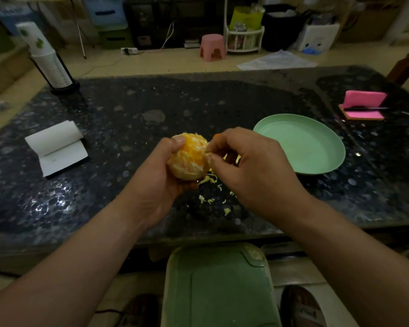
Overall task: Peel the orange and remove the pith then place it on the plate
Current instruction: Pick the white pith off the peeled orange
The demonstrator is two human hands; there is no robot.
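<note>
A peeled orange (189, 159) with streaks of white pith sits in my left hand (158, 182), whose fingers curl under it and whose thumb lies on its top. My right hand (248, 166) is at the orange's right side, thumb and forefinger pinching at the pith there. Both hands hover above the dark stone table (128, 119). A pale green plate (316, 161) lies empty to the right of my right hand. Scraps of pith and peel (209, 179) are scattered on the table below the orange.
A folded white paper roll (57, 147) lies at the left. A cup dispenser (50, 60) stands at the back left corner. A pink sponge holder with a knife (361, 107) is at the back right. A green bin lid (220, 286) sits below the table's near edge.
</note>
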